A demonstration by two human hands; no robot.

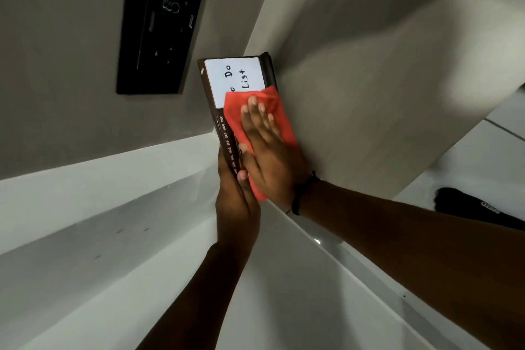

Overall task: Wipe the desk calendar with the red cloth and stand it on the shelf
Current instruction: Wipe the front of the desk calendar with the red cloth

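The desk calendar [233, 79] is a dark brown frame with a white "To Do List" panel and month names printed along one edge. My left hand [237, 202] grips its near end from below, thumb on the frame. The red cloth [235, 116] lies over the lower half of the panel. My right hand [267, 150] presses flat on the cloth, fingers together and stretched toward the writing. A black cord bracelet circles my right wrist. The cloth hides the panel's lower part.
A black wall panel [162, 23] with switches hangs on the grey wall at upper left. A white ledge or shelf surface [85, 221] runs below my arms. A pale wall face [369, 79] stands right of the calendar. A black object [477, 204] lies at the right edge.
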